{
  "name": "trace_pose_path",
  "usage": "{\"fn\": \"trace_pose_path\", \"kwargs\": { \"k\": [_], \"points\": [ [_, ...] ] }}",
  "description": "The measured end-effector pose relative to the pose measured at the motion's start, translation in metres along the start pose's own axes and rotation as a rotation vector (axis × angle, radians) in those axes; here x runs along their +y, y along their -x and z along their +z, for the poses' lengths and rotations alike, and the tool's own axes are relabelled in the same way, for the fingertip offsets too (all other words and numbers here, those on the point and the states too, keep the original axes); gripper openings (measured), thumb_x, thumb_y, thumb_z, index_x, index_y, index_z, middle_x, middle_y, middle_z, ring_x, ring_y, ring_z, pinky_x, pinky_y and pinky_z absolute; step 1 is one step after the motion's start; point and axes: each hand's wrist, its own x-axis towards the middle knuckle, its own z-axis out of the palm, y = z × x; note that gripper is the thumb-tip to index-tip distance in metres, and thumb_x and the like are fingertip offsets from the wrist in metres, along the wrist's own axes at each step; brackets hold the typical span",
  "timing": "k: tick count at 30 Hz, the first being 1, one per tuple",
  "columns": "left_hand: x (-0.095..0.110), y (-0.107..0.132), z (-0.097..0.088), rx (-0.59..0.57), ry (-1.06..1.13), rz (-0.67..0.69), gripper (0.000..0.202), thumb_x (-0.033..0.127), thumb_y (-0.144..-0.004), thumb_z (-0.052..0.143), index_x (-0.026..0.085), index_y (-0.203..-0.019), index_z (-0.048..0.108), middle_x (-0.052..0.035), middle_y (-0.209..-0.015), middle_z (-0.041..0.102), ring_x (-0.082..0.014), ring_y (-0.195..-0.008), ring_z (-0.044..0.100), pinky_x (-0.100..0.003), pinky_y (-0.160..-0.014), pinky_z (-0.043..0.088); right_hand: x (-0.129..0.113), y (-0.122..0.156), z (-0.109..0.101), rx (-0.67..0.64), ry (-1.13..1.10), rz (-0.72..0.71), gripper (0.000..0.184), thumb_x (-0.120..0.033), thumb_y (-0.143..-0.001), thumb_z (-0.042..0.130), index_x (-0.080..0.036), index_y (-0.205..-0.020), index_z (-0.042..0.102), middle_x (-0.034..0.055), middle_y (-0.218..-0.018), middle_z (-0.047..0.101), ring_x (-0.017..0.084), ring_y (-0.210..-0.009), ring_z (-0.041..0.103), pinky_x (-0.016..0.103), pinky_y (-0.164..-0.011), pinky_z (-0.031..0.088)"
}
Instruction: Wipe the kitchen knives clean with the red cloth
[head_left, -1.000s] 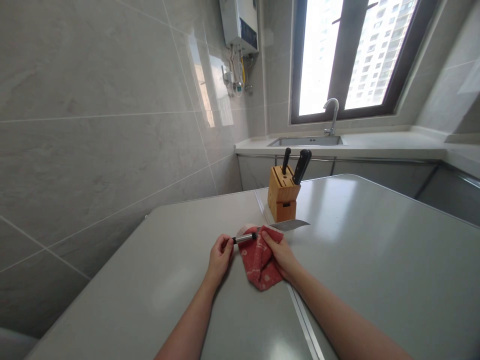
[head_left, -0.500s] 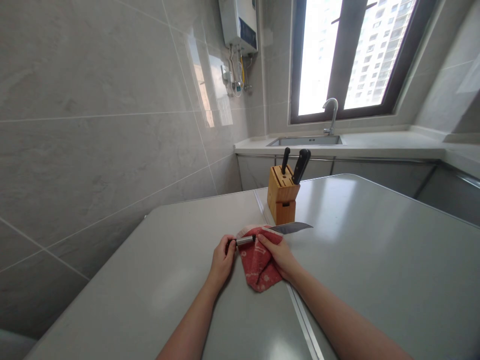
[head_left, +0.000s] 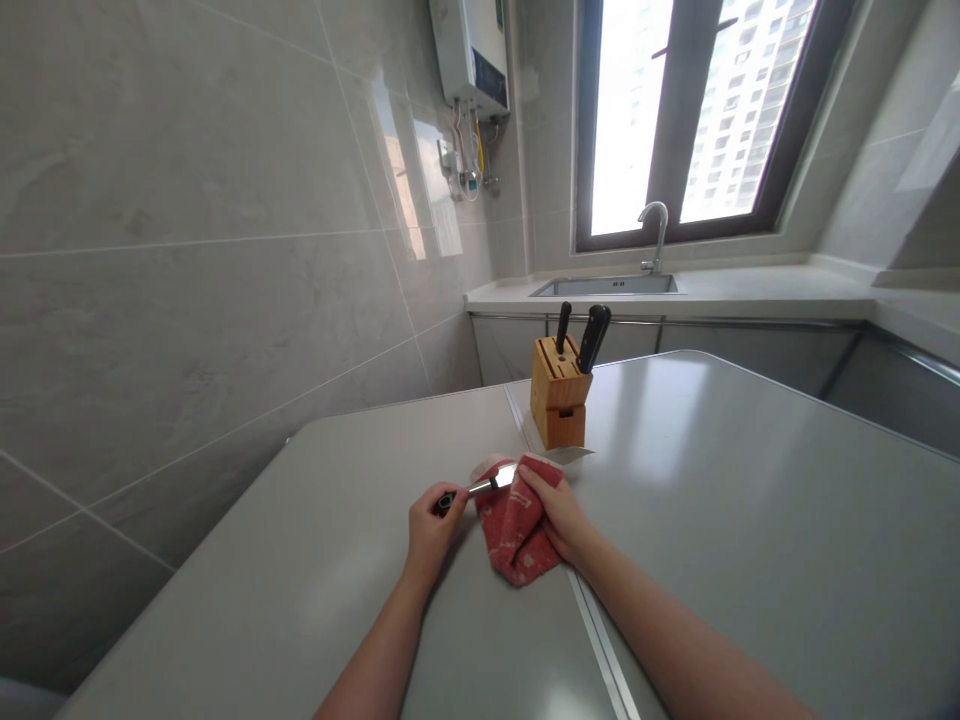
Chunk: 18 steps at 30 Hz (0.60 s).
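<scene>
a steel kitchen knife [head_left: 504, 478] is held across the middle of the surface, its long axis rising gently from the handle at lower left to the tip at right. the tip pokes out beyond a folded red cloth [head_left: 517, 527] and points just in front of a wooden knife block [head_left: 557, 395]. the blade is smooth, bright metal, and the black handle [head_left: 446, 502] meets it at a steel collar. the left hand [head_left: 433, 532] is clamped around the handle, while the right hand [head_left: 559, 515] is closed on the blade through the soft, pale-patterned cloth. the block stands upright near the far edge of the surface [head_left: 750, 520], holding 2 black-handled knives [head_left: 593, 338]. behind it lies a steel sink [head_left: 604, 287] with a curved faucet [head_left: 656, 235].
</scene>
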Motion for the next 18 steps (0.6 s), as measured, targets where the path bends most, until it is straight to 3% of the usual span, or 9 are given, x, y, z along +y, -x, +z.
{"fn": "trace_pose_path", "kwargs": {
  "k": [4, 8, 14, 18],
  "points": [
    [-0.002, -0.002, -0.001, 0.024, 0.065, -0.062, 0.021, 0.037, -0.072, 0.066, 0.016, -0.07, 0.068, -0.0023, -0.065, 0.062, -0.0154, -0.061, 0.05, -0.024, -0.058, 0.038, 0.001, 0.0, -0.001, -0.02, -0.071, 0.041, 0.028, -0.034, -0.066, 0.074, -0.024, -0.09, 0.064, 0.0012, -0.083, 0.069, 0.019, -0.076, 0.062, 0.032, -0.074, 0.05],
    [-0.005, -0.002, -0.002, 0.107, 0.125, -0.109, 0.026, 0.04, -0.072, 0.066, 0.015, -0.069, 0.066, -0.0005, -0.06, 0.056, -0.0135, -0.058, 0.046, -0.023, -0.055, 0.036, 0.002, 0.0, -0.001, -0.023, -0.1, 0.066, 0.026, -0.035, -0.066, 0.074, -0.023, -0.086, 0.063, 0.0022, -0.077, 0.068, 0.019, -0.07, 0.062, 0.033, -0.068, 0.05],
    [-0.005, 0.001, -0.008, 0.414, 0.161, -0.119, 0.03, 0.044, -0.072, 0.064, 0.014, -0.067, 0.059, 0.0038, -0.057, 0.046, -0.0099, -0.052, 0.038, -0.021, -0.049, 0.032, 0.002, -0.002, 0.001, -0.041, -0.152, 0.099, 0.025, -0.038, -0.065, 0.074, -0.021, -0.074, 0.059, -0.0001, -0.068, 0.066, 0.017, -0.062, 0.061, 0.032, -0.063, 0.049],
    [0.009, -0.004, -0.017, 0.587, 0.116, -0.055, 0.031, 0.043, -0.076, 0.059, 0.015, -0.064, 0.054, 0.0052, -0.056, 0.041, -0.0091, -0.05, 0.035, -0.021, -0.048, 0.03, 0.002, -0.003, 0.001, -0.033, -0.149, 0.075, 0.025, -0.039, -0.064, 0.073, -0.02, -0.072, 0.058, -0.0005, -0.067, 0.066, 0.016, -0.061, 0.061, 0.031, -0.063, 0.049]
  ]
}}
